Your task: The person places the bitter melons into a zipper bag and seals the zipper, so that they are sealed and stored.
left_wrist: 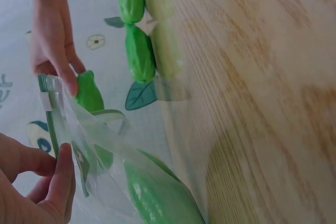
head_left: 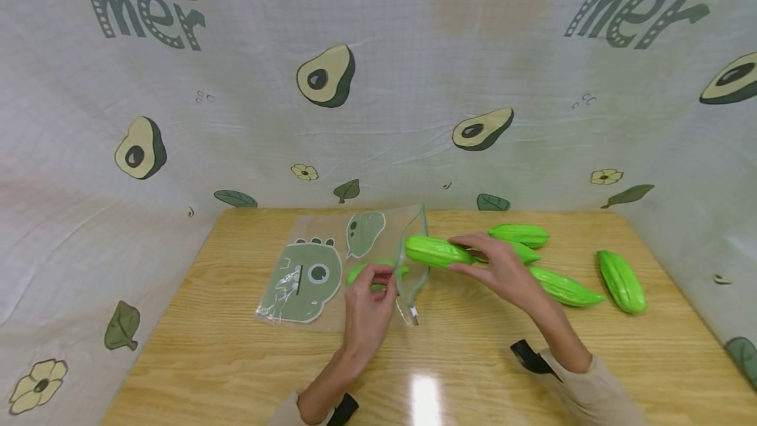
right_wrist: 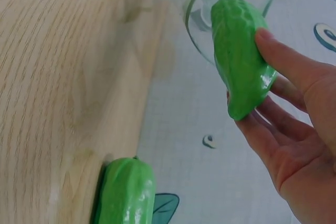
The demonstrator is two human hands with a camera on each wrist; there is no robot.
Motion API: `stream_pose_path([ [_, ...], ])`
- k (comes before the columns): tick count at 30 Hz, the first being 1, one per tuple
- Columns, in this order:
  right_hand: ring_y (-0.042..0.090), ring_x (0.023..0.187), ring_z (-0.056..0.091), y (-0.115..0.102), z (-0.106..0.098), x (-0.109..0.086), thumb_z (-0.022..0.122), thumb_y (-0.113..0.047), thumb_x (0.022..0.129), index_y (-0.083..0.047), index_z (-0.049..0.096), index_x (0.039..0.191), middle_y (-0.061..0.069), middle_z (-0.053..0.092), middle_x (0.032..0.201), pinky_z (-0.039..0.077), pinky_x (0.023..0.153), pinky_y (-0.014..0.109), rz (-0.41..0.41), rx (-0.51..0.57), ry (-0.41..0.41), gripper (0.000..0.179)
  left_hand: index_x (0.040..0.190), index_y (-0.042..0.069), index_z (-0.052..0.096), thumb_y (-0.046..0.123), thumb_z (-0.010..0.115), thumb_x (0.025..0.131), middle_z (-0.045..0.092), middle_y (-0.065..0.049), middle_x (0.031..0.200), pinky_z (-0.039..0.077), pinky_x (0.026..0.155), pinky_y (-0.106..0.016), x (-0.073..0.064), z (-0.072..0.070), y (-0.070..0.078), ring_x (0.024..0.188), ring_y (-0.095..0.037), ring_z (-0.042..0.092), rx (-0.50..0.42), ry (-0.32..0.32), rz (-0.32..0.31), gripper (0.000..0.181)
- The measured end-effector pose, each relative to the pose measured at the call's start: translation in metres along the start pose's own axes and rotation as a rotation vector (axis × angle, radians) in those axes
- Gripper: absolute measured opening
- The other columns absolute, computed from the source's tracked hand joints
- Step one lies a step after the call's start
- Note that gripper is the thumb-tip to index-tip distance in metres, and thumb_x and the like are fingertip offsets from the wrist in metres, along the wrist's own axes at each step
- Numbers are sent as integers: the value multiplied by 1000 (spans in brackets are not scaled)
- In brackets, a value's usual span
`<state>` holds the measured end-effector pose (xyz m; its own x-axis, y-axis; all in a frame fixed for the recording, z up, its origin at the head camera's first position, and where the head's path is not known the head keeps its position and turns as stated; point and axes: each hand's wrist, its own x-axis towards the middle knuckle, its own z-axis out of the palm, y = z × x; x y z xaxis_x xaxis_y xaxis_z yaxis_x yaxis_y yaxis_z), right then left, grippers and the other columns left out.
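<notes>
Pale printed cloth [head_left: 384, 137] at the back and sides, wood-grain table [head_left: 473, 360] below. Lying across the wood, a clear zip bag [head_left: 319, 275] with cartoon print, mouth facing right, one bagged gourd [left_wrist: 157, 192] visible through the plastic. Likeliest trouble from here: a snag of the held gourd [head_left: 436, 252] on the green-edged rim [head_left: 423, 281], caused by a collapsing mouth or an approach slightly off line. Also possible: a slide or crease of the whole bag under a push, with only one light pinch as anchor, or a slip of the smooth, glossy body out of the fingertips. Left hand [head_left: 369, 311]: drawn into a pinch, thumb and fingers gripping the bag beside its opening. Right hand [head_left: 503, 268]: spread about as wide as the gourd's girth, thumb on one side and fingers on the other, grasping its rear half; front end right at the mouth, depth of entry hard to judge. Near the right forearm, four loose green gourds [head_left: 564, 286], three close together, one apart at far right.
</notes>
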<state>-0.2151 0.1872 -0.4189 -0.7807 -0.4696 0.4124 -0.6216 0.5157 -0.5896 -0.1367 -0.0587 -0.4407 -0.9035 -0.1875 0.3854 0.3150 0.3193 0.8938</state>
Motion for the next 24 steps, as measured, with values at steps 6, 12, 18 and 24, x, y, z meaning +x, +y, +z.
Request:
stream_pose_path([
  [6,27,105,69,0,8,6,87,-6,80,-2,71,124,11,72,119,62,83,42,-50,-24,5,47,100,-1,70,-7,69,92,71,-10,92,62,68,-23,1,0,-1,84,-22,71,-11,0,9,10],
  [12,27,102,70,1,15,9,87,-6,79,0,71,123,11,73,117,61,82,44,-94,-65,12,47,100,-1,70,-7,69,92,71,-10,92,62,68,-23,0,1,-1,83,-22,71,-2,-2,18,10],
  [18,30,108,69,-1,20,11,86,-11,82,0,71,124,11,72,117,59,89,49,-112,-101,7,46,101,0,70,-6,70,92,71,-10,93,62,69,-24,-1,0,-1,86,-23,71,15,-1,29,10],
  [24,31,108,69,-4,25,15,87,-12,82,1,71,123,13,72,116,59,89,49,-124,-117,3,46,100,-1,70,-7,69,93,71,-11,95,63,70,-26,-2,0,-1,87,-24,71,4,-6,44,9],
])
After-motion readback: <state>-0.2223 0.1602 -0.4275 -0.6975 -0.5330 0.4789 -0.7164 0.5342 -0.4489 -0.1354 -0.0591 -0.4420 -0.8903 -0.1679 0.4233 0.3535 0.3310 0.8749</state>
